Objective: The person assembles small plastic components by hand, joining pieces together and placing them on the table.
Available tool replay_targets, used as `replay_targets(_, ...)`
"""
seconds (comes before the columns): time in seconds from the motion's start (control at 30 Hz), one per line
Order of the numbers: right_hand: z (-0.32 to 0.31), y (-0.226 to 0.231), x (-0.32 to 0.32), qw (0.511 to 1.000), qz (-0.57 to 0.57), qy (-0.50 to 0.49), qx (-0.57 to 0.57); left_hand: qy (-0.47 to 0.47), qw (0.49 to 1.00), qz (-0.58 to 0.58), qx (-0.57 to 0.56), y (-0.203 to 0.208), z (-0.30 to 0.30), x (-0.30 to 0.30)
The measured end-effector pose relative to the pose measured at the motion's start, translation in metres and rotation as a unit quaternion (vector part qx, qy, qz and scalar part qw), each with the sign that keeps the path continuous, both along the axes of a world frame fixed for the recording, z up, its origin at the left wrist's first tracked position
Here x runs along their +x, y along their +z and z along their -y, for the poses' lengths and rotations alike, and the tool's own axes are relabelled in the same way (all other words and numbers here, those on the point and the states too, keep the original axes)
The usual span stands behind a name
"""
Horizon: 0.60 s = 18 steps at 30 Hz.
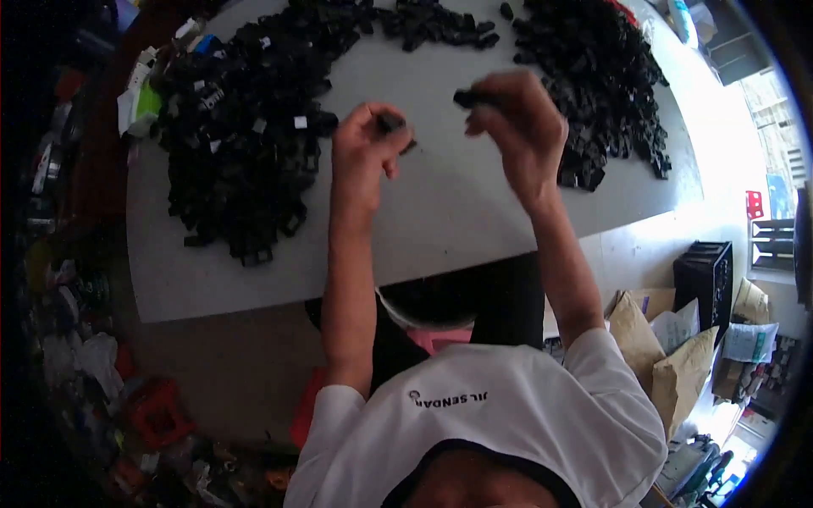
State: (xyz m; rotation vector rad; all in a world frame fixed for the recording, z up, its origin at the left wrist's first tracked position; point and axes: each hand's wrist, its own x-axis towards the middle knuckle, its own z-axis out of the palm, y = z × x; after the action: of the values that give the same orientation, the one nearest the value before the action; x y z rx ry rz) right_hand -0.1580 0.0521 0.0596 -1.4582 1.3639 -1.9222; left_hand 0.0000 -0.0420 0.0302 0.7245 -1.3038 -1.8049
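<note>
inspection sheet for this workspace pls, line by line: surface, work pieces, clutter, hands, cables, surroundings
surface: pale grey table, bare patch in the middle, small dark specks
work pieces: small black parts in a large left heap, a right heap and a far cluster; detail too small to tell
clutter: a white piece on the left heap; a green-and-white item at the table's left edge
hands: left hand holds a dark piece; right hand, blurred, pinches a black piece; hands apart
cables: nothing seen
surroundings: red crate lower left; black crate and brown paper bags at right
</note>
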Motion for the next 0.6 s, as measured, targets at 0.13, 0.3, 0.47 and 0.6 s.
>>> replay_targets(0.13, -0.005, -0.040, 0.004, 0.994, 0.087, 0.048, 0.051, 0.003, 1.000, -0.007, 0.028, -0.013, -0.001, -0.001)
replay_targets(0.3, -0.005, -0.062, 0.006, 0.977, 0.165, 0.075, 0.112, 0.013, 0.999, 0.002, 0.036, -0.016, -0.009, 0.005)
replay_targets(0.47, -0.002, -0.069, 0.001, 0.982, -0.104, -0.021, 0.158, 0.008, 0.999, -0.013, 0.050, -0.027, -0.011, 0.005)
replay_targets(0.6, -0.002, -0.063, 0.008, 0.910, -0.359, -0.041, 0.205, 0.010, 1.000, -0.006, 0.025, -0.027, -0.006, 0.003)
